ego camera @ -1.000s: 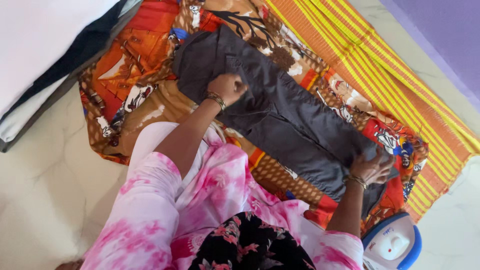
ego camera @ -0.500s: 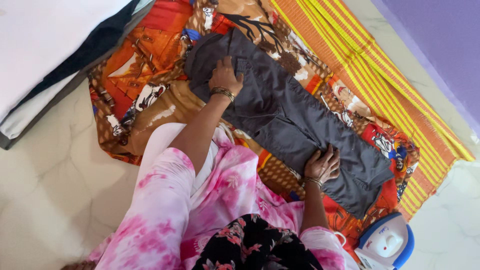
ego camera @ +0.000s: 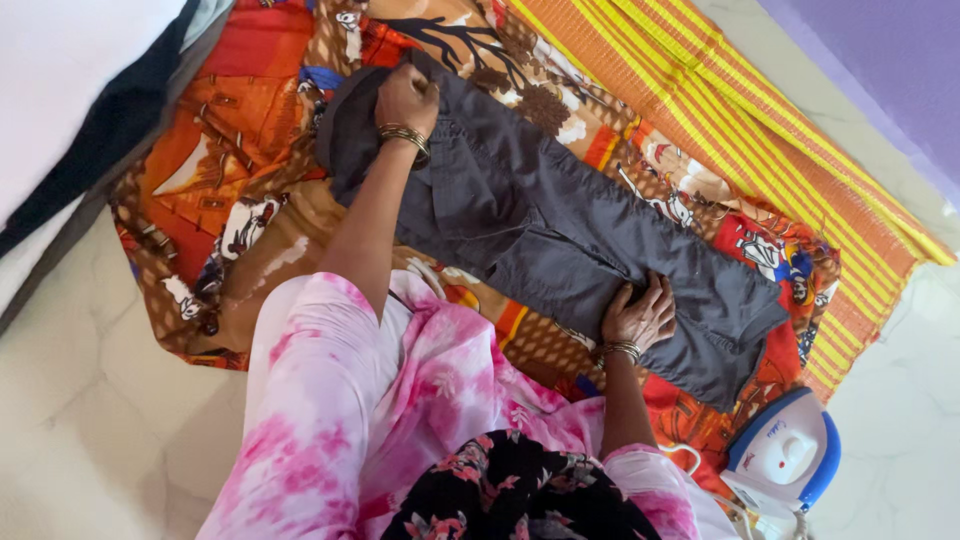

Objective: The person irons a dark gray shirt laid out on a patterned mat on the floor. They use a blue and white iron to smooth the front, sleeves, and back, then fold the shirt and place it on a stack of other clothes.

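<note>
A pair of dark grey trousers (ego camera: pixel 560 235) lies flat on a patterned orange and brown cloth (ego camera: pixel 250 200) spread on the floor. My left hand (ego camera: pixel 405 98), with bangles at the wrist, is curled on the waistband at the far upper-left end. My right hand (ego camera: pixel 640 312), also with bangles, rests flat on the near edge of the trouser legs with its fingers spread. My pink tie-dye sleeves and lap fill the lower middle of the view.
A blue and white clothes iron (ego camera: pixel 785 455) stands on the floor at the lower right, next to the cloth. An orange and yellow striped mat (ego camera: pixel 760 130) lies under the cloth. Folded white and dark fabric (ego camera: pixel 70 110) sits at the upper left. The floor (ego camera: pixel 90 420) is pale tile.
My left hand slid from the middle of the trousers up to the waistband edge. My right hand moved from the leg ends to the middle of the legs and stays there.
</note>
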